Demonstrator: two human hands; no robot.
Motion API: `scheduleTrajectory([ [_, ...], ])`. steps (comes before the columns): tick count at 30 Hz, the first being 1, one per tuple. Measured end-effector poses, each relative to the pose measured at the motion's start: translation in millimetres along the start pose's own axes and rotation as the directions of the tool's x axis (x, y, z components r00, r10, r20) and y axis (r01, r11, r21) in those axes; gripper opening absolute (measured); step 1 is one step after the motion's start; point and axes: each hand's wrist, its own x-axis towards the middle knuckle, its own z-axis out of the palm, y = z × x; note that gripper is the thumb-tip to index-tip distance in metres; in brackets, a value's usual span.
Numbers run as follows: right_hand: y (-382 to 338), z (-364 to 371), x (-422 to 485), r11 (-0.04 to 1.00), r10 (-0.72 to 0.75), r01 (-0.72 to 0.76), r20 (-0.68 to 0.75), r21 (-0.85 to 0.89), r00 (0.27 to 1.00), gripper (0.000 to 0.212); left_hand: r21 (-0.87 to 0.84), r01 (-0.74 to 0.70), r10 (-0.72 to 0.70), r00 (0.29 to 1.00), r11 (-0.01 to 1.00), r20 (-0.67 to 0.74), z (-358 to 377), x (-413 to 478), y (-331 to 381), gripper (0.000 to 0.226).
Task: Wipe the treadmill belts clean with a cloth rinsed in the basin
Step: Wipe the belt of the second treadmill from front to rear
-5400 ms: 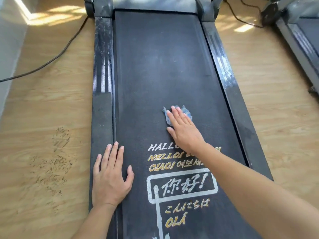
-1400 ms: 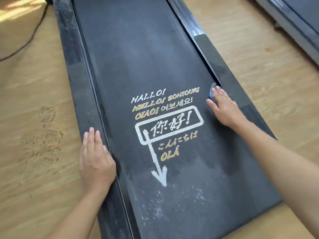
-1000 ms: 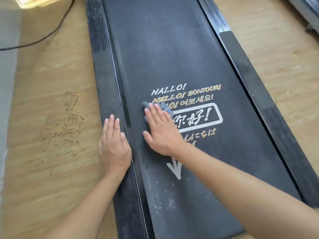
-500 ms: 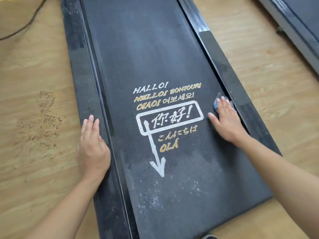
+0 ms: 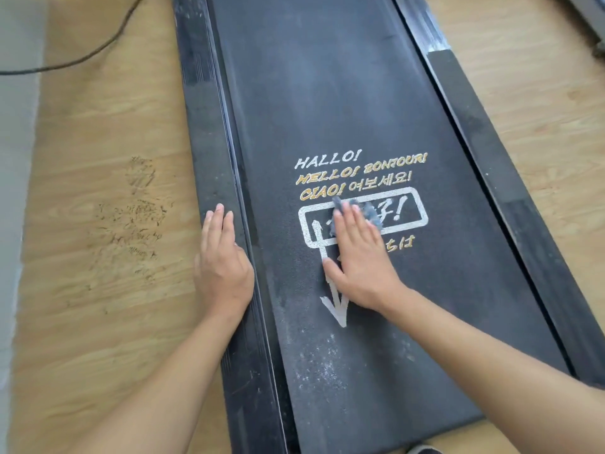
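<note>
From my remote view, the long black treadmill belt runs lengthwise away from the camera, its near end at lower right. A white arrow printed on it points toward that near end. A small, crumpled blue-grey cloth lies mid-belt over the white-framed printed box, its longer side across the belt. It sits under the right hand, showing just past the fingertips. That hand lies flat, palm down, with straight fingers held close together pressing the cloth and the thumb out to the left. The left hand rests flat, fingers together, on the black left side rail, beside the pale wooden floor. Both forearms reach forward.
</note>
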Motion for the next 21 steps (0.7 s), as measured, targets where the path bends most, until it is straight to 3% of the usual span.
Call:
scheduleTrajectory([
  [3,-71,23,6,0.965,-0.257,0.259,0.056,-0.04,0.965,0.087,0.034,-0.018,0.017,1.0,0.999,0.024,0,-1,1,0.059],
  [5,-92,33,5,0.93,-0.353,0.359,0.079,-0.075,0.932,0.086,0.068,-0.037,0.034,0.998,0.997,0.044,1,-1,-1,0.055],
  [9,-60,24,-11,0.854,-0.481,0.493,0.107,-0.166,0.87,0.081,0.126,-0.053,0.044,0.996,0.991,0.076,-1,-3,-2,0.055],
  [12,5,6,-21,0.928,-0.336,0.341,0.054,-0.153,0.94,0.085,0.124,-0.049,0.041,0.997,0.991,0.069,-1,-3,0,0.055],
  [15,93,-20,-20,0.997,0.012,-0.014,-0.027,-0.077,1.0,0.084,0.132,-0.046,0.037,0.997,0.99,0.069,0,-3,-1,0.055],
  [18,160,-45,-21,0.956,0.294,-0.294,-0.04,-0.016,0.955,0.09,0.134,-0.051,0.042,0.997,0.99,0.07,-2,-4,0,0.055],
  [21,181,-47,-35,0.906,0.424,-0.422,-0.055,0.041,0.904,0.093,0.118,-0.061,0.053,0.996,0.991,0.074,-1,-4,0,0.054],
])
